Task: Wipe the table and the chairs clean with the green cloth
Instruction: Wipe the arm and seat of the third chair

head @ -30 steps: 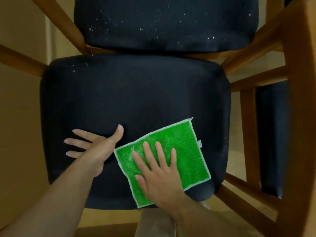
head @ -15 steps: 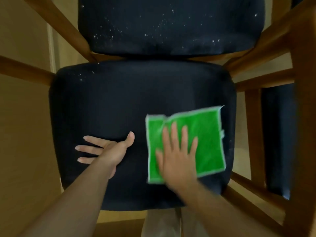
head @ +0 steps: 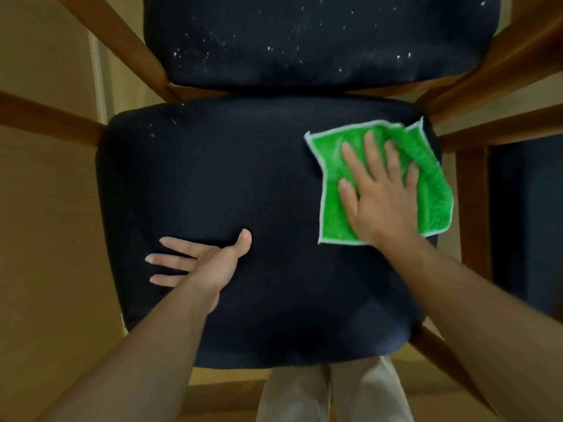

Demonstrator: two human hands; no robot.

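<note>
A dark navy chair seat [head: 243, 184] fills the middle of the view, with a wooden frame around it. The green cloth [head: 432, 178] lies at the seat's far right corner, slightly bunched at its top edge. My right hand [head: 377, 196] presses flat on the cloth with fingers spread. My left hand [head: 201, 260] rests flat on the seat's near left part, fingers apart, holding nothing. The padded backrest [head: 304, 41] above is dotted with white specks, and a few specks sit at the seat's far left corner.
Wooden armrests [head: 502, 56] run along both sides of the chair. Another dark cushioned chair [head: 524, 223] stands close on the right. My light trousers [head: 332, 394] show below the seat's front edge. Tan floor lies on the left.
My right hand has slid the green cloth from the seat's near middle to its far right corner. The left hand has stayed in place on the seat.
</note>
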